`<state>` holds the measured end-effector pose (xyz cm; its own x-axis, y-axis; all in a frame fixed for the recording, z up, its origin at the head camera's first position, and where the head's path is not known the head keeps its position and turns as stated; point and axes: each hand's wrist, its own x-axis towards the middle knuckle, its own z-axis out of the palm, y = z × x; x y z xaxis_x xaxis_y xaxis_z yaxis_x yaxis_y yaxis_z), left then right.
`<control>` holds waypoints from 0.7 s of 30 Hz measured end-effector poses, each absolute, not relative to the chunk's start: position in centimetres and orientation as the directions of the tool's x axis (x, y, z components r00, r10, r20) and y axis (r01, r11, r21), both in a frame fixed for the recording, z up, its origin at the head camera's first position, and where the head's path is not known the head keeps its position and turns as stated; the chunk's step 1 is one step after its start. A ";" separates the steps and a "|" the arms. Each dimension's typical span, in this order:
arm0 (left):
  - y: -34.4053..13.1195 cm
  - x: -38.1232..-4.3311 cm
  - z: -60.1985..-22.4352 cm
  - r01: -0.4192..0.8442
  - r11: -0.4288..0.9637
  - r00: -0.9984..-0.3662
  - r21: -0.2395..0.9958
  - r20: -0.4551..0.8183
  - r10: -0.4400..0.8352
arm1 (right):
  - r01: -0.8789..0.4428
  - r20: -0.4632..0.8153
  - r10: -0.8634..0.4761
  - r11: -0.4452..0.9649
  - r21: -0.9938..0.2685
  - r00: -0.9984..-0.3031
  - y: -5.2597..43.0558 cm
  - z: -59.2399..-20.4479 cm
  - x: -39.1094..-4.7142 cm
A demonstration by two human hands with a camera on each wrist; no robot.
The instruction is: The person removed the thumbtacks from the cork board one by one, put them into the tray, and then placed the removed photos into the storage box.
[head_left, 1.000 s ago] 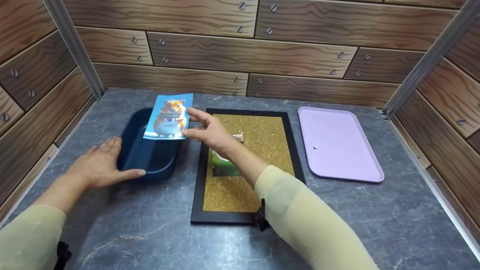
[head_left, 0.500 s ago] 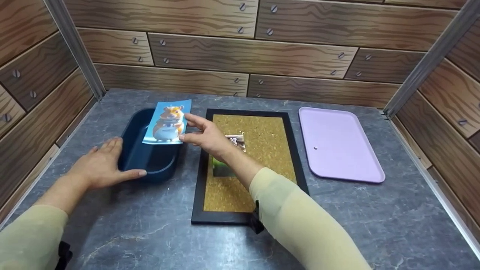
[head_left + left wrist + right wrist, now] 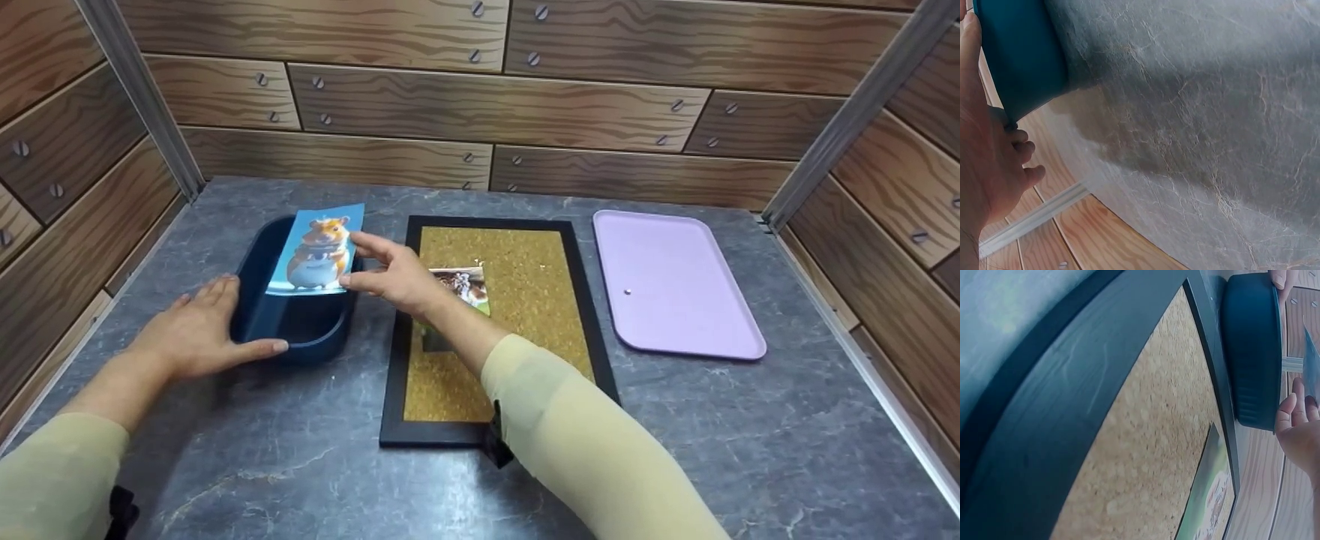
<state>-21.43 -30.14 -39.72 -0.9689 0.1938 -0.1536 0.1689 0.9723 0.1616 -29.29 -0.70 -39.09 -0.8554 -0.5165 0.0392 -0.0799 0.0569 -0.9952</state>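
A glossy card with a cartoon hamster on blue [image 3: 321, 251] is pinched by its right edge between the thumb and fingers of my right hand [image 3: 401, 277]. It overlaps the dark blue plastic tub [image 3: 319, 352] and lies above the tub's rim. In the right wrist view the card [image 3: 1311, 368] stands apart from the tub [image 3: 1252, 354]. My left hand [image 3: 191, 334] rests at the tub's near left corner, its thumb straight along the near rim and fingers against the left side. In the left wrist view, the left hand [image 3: 988, 163] is beside the tub wall [image 3: 1022, 50].
A black-framed cork board [image 3: 525, 315] lies right of the tub, with a picture [image 3: 465, 285] on it, partly hidden by my right arm. Farther right is a lilac tray [image 3: 682, 292] with a tiny shiny bit [image 3: 628, 292] on it. Wood-patterned walls [image 3: 480, 105] enclose the grey marbled table [image 3: 300, 465].
My right hand has carried the hamster card left and slightly toward me, farther over the tub. More of the picture on the cork board shows. My left hand has stayed at the tub.
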 end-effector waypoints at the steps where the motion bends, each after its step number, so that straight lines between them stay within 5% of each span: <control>1: -30.1 -21.4 -39.7 0.168 0.973 -0.969 0.161 -0.154 0.193 | -0.077 0.035 -0.520 0.059 -0.995 -0.854 -0.8 -39.1 -29.3; 21: -30.2 -21.3 -39.6 0.158 0.975 -0.966 0.156 -0.179 0.185 | -0.012 -0.014 -0.545 0.044 -0.999 -0.838 -2.0 -40.1 -29.4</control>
<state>-21.26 -30.18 -39.60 -0.9663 0.1851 -0.1789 0.1579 0.9750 0.1562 -29.44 -2.02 -40.06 -0.8382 -0.5453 -0.0136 -0.0124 0.0439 -0.9990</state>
